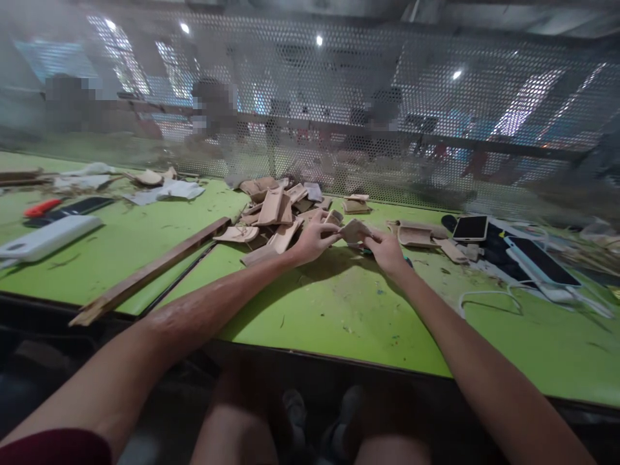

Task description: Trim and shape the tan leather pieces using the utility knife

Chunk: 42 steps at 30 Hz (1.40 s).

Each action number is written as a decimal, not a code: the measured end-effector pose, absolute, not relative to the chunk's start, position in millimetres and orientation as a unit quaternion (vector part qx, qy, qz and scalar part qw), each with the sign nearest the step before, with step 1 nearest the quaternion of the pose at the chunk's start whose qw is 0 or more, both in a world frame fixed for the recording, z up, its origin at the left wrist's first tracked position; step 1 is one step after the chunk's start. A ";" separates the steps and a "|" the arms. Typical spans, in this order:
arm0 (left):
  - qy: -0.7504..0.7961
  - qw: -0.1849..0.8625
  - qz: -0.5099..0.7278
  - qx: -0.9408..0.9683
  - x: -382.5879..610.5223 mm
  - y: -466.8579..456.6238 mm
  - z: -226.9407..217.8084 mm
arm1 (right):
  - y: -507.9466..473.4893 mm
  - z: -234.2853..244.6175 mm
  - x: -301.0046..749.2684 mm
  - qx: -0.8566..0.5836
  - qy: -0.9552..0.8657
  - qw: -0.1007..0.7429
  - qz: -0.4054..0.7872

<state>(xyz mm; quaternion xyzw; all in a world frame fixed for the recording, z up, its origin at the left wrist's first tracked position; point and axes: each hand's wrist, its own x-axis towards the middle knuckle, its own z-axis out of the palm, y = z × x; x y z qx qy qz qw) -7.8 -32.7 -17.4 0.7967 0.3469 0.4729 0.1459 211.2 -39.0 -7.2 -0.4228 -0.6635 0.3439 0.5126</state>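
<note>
Both my arms reach out over a green table. My left hand pinches the left edge of a small tan leather piece. My right hand is closed on the same piece from the right, and something teal-coloured shows under that hand. Just behind my left hand lies a pile of several tan leather pieces.
A long wooden strip lies diagonally at the left. A white power bank and a red tool sit at the far left. Phones and a white cable lie at the right. A perforated metal screen backs the table, with people behind it.
</note>
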 end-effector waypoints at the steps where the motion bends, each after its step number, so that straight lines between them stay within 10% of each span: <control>1: 0.353 0.145 0.472 0.795 -7.8 -33.2 -17.3 | -40.2 -6.1 211.2 -0.423 -0.666 0.507 0.346; 42: 0.323 0.083 0.455 0.826 -1.3 -41.8 -20.8 | -52.3 -10.2 203.3 -0.467 -0.719 0.408 0.313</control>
